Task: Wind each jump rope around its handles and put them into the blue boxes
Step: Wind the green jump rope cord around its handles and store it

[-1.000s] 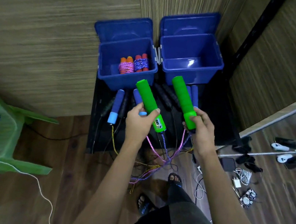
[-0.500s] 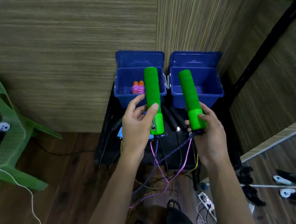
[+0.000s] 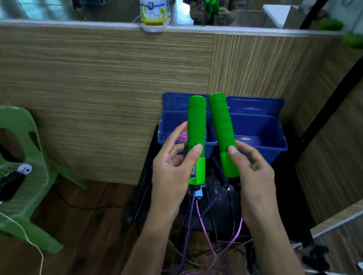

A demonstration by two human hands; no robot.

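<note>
Left hand point(image 3: 172, 171) holds one green foam handle point(image 3: 196, 125) upright, thumb pressed on its front, fingers curled behind: grip pinching the handle. Right hand point(image 3: 255, 179) pinches the second green handle point(image 3: 221, 129) the same way, near its lower end. Handles tilted, upper ends nearly touching, held up in front of the two blue boxes point(image 3: 270, 136). Pink-and-purple rope point(image 3: 198, 210) hangs from the handle bases to the wooden floor. Left box holds a wound pink rope point(image 3: 183, 135), partly hidden. Green plastic chair point(image 3: 12, 173) at left. White packet point(image 3: 153, 10) on the partition ledge carries print, too blurred to read.
</note>
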